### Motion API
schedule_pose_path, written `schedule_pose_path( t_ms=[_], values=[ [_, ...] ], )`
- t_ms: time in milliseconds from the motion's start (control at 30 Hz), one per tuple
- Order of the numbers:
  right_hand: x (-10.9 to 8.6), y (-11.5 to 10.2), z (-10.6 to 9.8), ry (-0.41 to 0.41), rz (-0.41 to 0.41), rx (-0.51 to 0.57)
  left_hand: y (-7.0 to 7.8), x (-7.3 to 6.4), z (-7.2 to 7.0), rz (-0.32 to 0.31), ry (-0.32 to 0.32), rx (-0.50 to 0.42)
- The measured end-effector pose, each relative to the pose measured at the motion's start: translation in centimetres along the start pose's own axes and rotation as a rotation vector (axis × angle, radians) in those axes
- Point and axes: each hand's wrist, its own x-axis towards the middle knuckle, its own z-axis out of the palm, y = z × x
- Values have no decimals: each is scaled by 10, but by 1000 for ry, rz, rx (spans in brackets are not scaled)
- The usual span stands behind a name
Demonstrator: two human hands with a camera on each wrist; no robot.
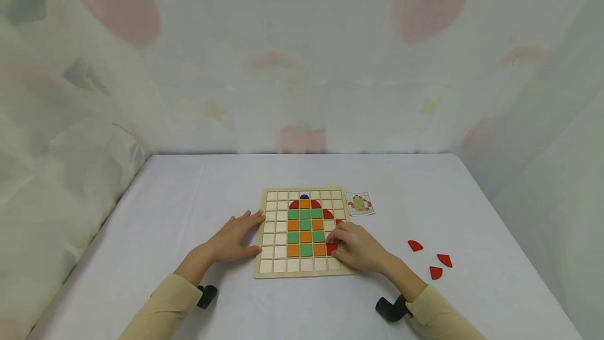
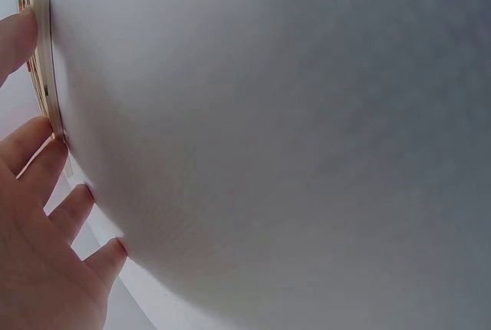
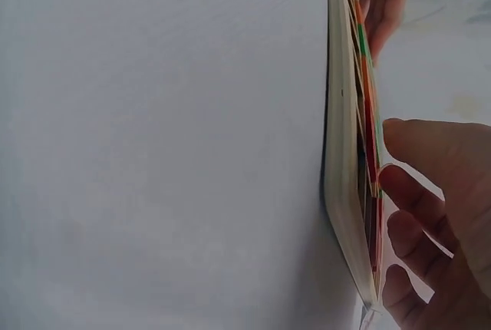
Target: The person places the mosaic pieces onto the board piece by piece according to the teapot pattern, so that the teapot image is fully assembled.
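A wooden grid board point(image 1: 278, 273) lies on the table with green, orange, red and blue tiles in its cells. At its left edge my left hand point(image 1: 234, 237) is spread, thumb and fingertips touching the frame; the left wrist view also shows these fingers point(image 2: 47, 169) against the rim. Over the board's right side is my right hand point(image 1: 359, 246), its thumb and forefinger around a red quarter-circle tile point(image 1: 332, 248) by the lower row. The right wrist view has the fingertips point(image 3: 399, 180) right at the tile surface. The palm hides several cells.
A small pattern card point(image 1: 360, 203) lies against the board's upper right side. Three loose red quarter-circle tiles, one of them nearest the board point(image 1: 415, 245), lie to the right on the white-covered table point(image 1: 212, 182). Fabric curtains point(image 1: 302, 67) stand behind and at both sides.
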Motion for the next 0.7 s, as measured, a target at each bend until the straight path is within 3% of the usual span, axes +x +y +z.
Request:
schedule_pose_path(
  t_ms=[200,700],
  values=[
    [-9,6,-9,61,22,78,1,-1,0,-3,-2,-3],
    [-50,37,-45,203,105,57,4,-1,0,-15,-2,12]
  ],
)
